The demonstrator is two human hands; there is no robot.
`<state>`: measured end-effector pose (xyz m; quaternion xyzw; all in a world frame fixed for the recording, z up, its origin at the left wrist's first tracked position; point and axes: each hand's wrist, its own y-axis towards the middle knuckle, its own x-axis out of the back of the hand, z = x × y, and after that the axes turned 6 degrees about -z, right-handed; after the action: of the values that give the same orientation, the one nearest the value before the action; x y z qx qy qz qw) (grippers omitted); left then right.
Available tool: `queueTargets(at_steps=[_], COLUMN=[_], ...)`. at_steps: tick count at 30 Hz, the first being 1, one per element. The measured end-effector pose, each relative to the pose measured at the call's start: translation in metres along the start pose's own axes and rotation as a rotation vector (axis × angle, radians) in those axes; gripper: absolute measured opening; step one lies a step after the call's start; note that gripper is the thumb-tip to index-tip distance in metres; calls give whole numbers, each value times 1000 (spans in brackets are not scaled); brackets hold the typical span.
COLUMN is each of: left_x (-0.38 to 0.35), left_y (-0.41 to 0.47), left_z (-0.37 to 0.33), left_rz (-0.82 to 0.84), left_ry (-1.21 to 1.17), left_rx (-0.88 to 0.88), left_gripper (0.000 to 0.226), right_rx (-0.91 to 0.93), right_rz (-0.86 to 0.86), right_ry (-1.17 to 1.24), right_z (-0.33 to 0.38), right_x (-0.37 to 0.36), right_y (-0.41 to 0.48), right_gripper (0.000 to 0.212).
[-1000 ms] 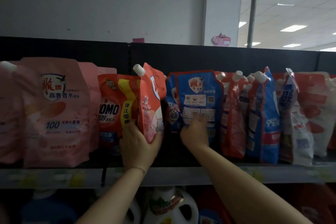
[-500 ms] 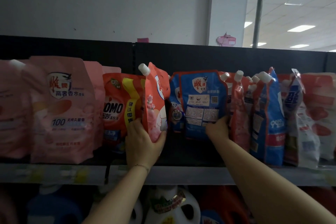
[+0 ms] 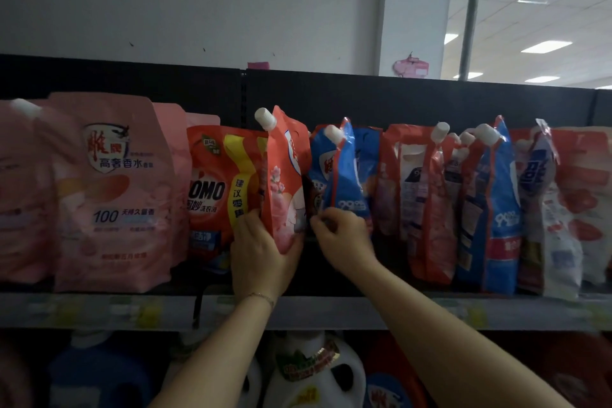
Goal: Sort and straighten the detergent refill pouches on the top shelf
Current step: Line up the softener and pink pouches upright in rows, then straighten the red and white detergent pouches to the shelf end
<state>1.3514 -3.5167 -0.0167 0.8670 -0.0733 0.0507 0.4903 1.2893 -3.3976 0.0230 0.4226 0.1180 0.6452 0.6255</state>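
**Two pouches in hand at the middle of the top shelf**

At the centre of the frame a coral-red pouch of soft plastic with a white screw cap (image 3: 285,182) stands edge-on and tilts slightly, cap toward the upper left. The left hand (image 3: 261,255) cups its lower end, fingers wrapped round the base and thumb on the left face. Just right of it, a blue pouch of glossy plastic with red edges and a white cap (image 3: 346,175) is also turned edge-on; the right hand (image 3: 341,232) has its fingers curled tight on that pouch's bottom corner.

Both stand on the top shelf (image 3: 331,311), a grey ledge with a black back panel. Left of centre an orange-red OMO pouch (image 3: 215,185) faces front, with pale pink flat pouches (image 3: 112,192) beyond it. To the right, red and blue capped pouches (image 3: 490,209) crowd together at angles. White plastic bottles (image 3: 311,371) show on the shelf below.
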Motion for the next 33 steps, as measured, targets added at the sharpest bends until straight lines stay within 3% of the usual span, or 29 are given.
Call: queueTargets(at_steps=[2,6,8,11,13,15,21,26,29,33], left_x=[0,1,1,1,0,0,3,3,2,1], left_y=[0,0,0,1,1,1,0,0,0,0], left_z=[1,0,0,-1,-1,0,-3,-2,-2,-1], left_rz=[2,5,4,0,3,9,25,25,12,5], left_ry=[0,-4,-3,-2,2,1,-2,-8,-13,-6], left_rx=[-3,-1,-2,-7,-4,1,13,6,-3,-9], left_gripper=[68,66,66,65,65,65,66,66,64,65], right_rx=[64,-195,-270,-209,-230,-208,-90,-12,-20,-124], right_rz=[-54,-318,-285,-73,78,126,-162,-186,-221,-186], right_ry=[17,205,265,147,90,17,-425,-642,-661,-450], right_z=[3,-17,-33,-44,-41,-40,-39,-31,-29,-28], right_x=[-2,6,8,12,18,20,13,28,21,-1], right_y=[-1,18,29,45,54,54,13,19,29,33], right_gripper=[24,12,35,65,67,66,50,59,63,67])
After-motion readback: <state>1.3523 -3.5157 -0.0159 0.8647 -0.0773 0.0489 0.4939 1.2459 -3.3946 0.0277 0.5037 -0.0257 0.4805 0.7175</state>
